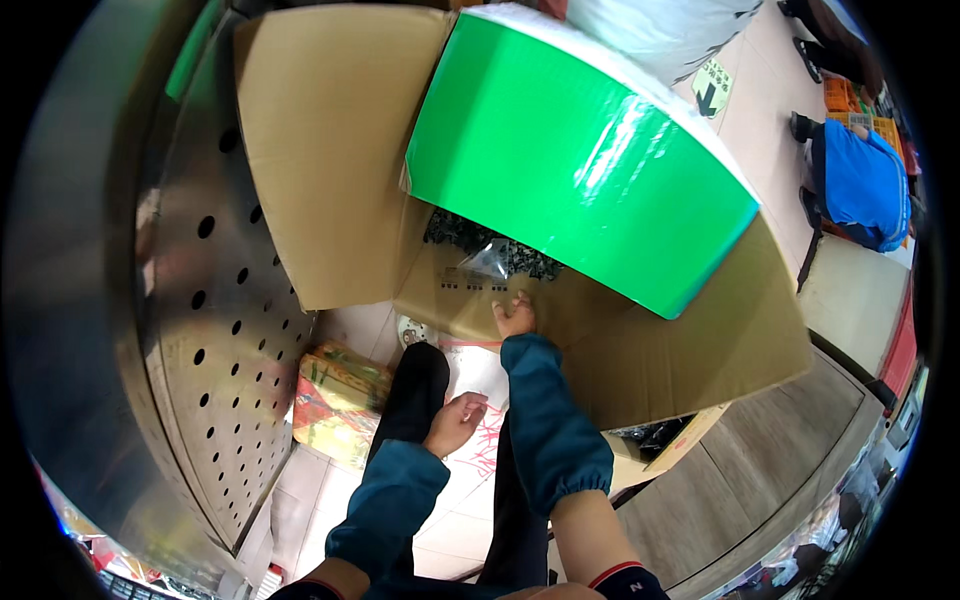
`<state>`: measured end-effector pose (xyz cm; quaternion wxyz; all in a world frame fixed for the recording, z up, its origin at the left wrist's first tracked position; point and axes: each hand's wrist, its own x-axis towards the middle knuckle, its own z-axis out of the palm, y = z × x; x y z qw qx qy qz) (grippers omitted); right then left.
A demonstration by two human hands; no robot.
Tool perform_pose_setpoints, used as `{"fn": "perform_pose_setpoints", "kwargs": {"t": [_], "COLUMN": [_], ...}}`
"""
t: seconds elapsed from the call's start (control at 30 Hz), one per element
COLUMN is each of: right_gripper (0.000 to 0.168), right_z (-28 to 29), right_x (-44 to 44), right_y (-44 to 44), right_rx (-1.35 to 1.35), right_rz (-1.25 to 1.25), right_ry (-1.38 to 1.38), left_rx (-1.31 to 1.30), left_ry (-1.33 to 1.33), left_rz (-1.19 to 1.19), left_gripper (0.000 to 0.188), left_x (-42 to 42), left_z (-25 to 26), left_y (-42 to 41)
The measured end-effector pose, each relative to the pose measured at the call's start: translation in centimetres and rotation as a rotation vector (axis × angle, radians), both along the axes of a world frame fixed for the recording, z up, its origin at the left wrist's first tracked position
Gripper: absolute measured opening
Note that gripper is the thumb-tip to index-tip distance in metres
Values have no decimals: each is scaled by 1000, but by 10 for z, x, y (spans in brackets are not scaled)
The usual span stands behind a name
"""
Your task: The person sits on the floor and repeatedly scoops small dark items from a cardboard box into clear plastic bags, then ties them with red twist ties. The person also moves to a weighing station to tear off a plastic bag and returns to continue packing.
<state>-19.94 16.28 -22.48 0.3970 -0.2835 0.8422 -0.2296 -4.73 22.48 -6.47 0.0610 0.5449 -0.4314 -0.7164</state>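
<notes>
An open cardboard box stands in front of my knees, its brown flaps (341, 157) spread outward. My right hand (516, 316) reaches over its near side, fingers apart, beside the brown cardboard (469, 304); whether the fingertips touch it I cannot tell. Just beyond them lie black crinkled pieces (531, 262) and some clear plastic film (489, 259). A large glossy green cardboard panel (577, 157) covers the far part of the opening and hides what is under it. My left hand (457, 424) hovers between my knees, fingers loosely curled, with nothing visible in it.
On the left rises a perforated metal panel (236, 322). A plastic-wrapped package (341, 405) lies beside my left leg. At right are a wood-grain surface (739, 465) and another carton holding dark plastic (656, 442). Farther right, a person in blue (862, 184) bends near orange crates (841, 94).
</notes>
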Motion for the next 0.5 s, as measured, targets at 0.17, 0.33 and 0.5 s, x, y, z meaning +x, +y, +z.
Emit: {"fn": "perform_pose_setpoints", "kwargs": {"t": [0.17, 0.33, 0.5], "right_gripper": [79, 86, 16], "right_z": [-43, -47, -56], "right_x": [-3, -5, -22], "right_y": [-8, -34, -50], "right_rx": [-116, -25, -227], "right_rz": [50, -48, 8], "right_ry": [169, -87, -571], "left_rx": [-97, -345, -337], "left_ry": [21, -68, -123], "left_rz": [-48, -165, -349], "left_gripper": [14, 24, 22], "left_x": [-7, -20, -41], "left_z": [-2, -4, 19], "left_y": [2, -2, -15]}}
